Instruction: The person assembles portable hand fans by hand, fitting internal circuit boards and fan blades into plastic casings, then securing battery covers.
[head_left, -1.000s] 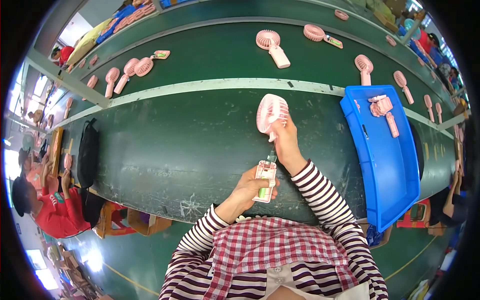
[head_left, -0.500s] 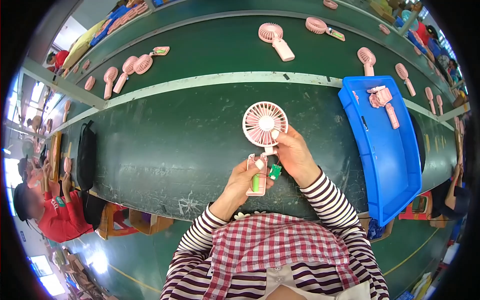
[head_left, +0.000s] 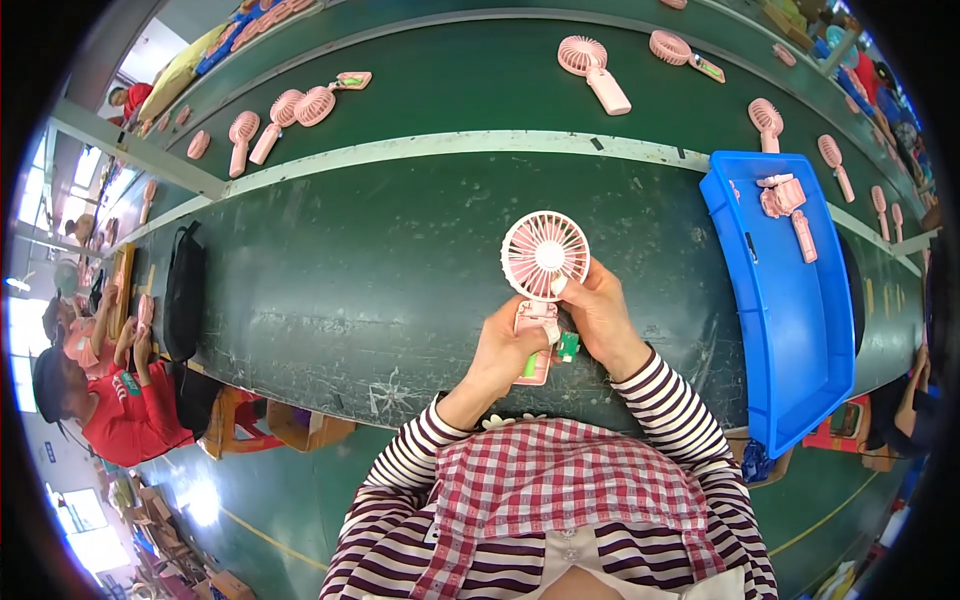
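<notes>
A pink handheld fan is between my hands, above the green worktable. My right hand [head_left: 604, 312] grips the round fan head [head_left: 546, 254] at its lower right, thumb on the front grille. My left hand [head_left: 504, 350] is closed around the open pink handle shell [head_left: 533, 316], its thumb lying across the inside. Inside the shell, below that thumb, part of a green battery [head_left: 530, 366] shows. A small green circuit board [head_left: 568, 347] hangs beside the handle on the right. The head's neck now meets the top of the handle; the exact joint is partly hidden.
A blue tray [head_left: 748, 330] with pink parts stands at the right. Beyond a pale rail [head_left: 440, 144], several pink fans [head_left: 607, 90] lie on a green belt. At the left are a black pouch [head_left: 184, 290] and a co-worker in a red top [head_left: 135, 420].
The fan head has come down onto the top of the handle, closing the gap at the neck. My left thumb has shifted on the shell. The whole view has moved slightly.
</notes>
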